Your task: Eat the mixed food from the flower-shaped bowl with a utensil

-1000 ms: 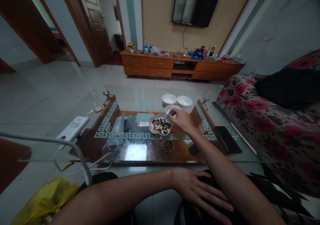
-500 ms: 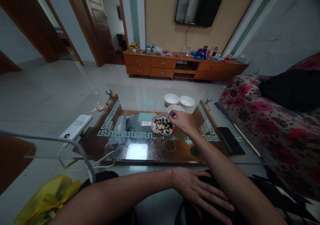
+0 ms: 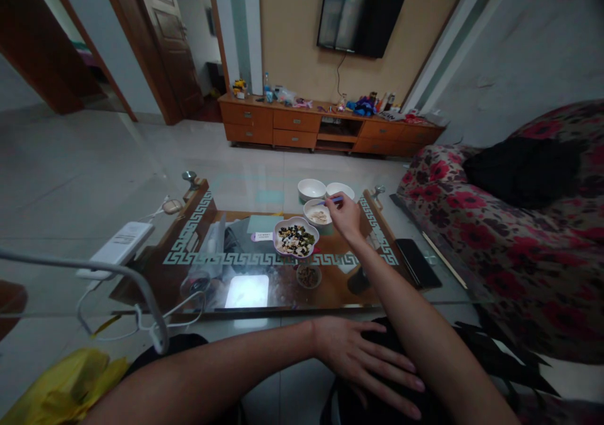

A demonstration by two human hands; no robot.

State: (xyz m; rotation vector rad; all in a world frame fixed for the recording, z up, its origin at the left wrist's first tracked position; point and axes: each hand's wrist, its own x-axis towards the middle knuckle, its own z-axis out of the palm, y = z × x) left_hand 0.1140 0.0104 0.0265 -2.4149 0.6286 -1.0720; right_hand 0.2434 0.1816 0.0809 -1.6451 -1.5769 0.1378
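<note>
White label (image 3: 264,236): on handle (image 3: 253,237) of purple-rimmed dish (image 3: 275,244), frame centre; print too small to read.
Surface (image 3: 283,294): glass, key-pattern border (image 3: 236,259).
Room: TV (image 3: 361,15) upper right of centre; floral sofa (image 3: 495,255) right.
Right hand (image 3: 345,214): fingers pinching purple utensil (image 3: 336,199) at white bowl (image 3: 308,211).
Left hand (image 3: 356,353): flat on dark-clothed leg (image 3: 391,339), bottom; fingers slightly spread.

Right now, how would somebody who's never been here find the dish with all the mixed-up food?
Across from the wall-mounted TV is a glass table. Near its middle, just this side of three white bowls, sits the dish. Unlike the round bowls, it has a wavy purple edge and a labelled handle.
</note>
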